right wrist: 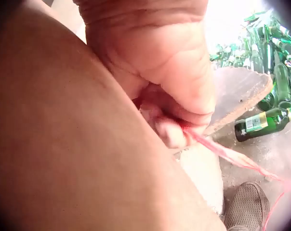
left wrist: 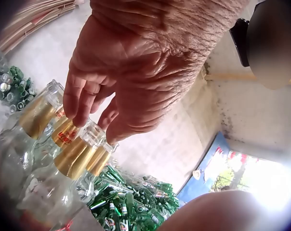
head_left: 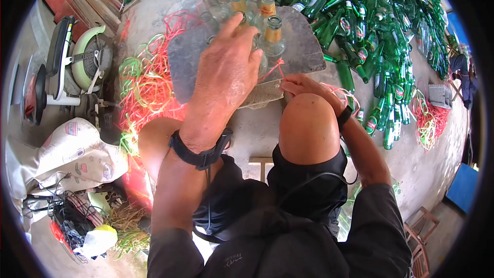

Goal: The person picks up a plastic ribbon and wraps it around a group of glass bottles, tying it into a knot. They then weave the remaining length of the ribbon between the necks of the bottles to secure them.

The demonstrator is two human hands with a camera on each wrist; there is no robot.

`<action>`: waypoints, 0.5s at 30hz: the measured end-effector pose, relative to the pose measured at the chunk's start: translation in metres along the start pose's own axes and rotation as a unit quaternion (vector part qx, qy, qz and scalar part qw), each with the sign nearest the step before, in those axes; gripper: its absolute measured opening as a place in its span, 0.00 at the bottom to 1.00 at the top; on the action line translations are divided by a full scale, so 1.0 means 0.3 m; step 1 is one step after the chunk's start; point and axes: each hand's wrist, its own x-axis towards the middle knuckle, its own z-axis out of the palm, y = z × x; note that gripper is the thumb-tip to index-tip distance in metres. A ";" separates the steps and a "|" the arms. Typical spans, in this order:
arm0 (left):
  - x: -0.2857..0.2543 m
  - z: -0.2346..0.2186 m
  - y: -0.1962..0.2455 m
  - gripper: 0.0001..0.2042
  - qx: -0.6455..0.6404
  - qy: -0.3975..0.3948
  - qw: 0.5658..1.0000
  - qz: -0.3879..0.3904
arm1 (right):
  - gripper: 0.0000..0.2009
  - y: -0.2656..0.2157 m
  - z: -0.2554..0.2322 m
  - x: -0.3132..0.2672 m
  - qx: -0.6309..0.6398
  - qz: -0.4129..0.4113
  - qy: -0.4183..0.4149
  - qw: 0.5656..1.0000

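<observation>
Several clear glass bottles (head_left: pixel 272 36) with gold neck labels stand upright and close together on a grey slab (head_left: pixel 303 36). My left hand (head_left: pixel 226 67) reaches over them, its relaxed fingers dipping to the bottle mouths; in the left wrist view, fingertips and thumb lie right at the rim of one gold-necked bottle (left wrist: pixel 75 156). Low by the slab's near edge, my right hand (head_left: pixel 309 88) pinches pink plastic twine (right wrist: pixel 232 156), which trails from between thumb and fingers. A strand of pink twine also runs along the base of the bottles. My right knee partly covers the right hand.
Green bottles (head_left: pixel 360 31) lie heaped at the back right. Tangled pink and green twine (head_left: pixel 146 82) spreads left of the slab, with another tangle (head_left: pixel 431 121) far right. A black-and-white chair (head_left: pixel 62 67) and printed cloth (head_left: pixel 77 149) are at left.
</observation>
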 end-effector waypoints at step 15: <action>-0.001 0.045 0.088 0.13 -0.102 0.075 0.992 0.011 | 0.12 -0.131 -0.186 -0.023 -0.194 -0.160 0.128 0.959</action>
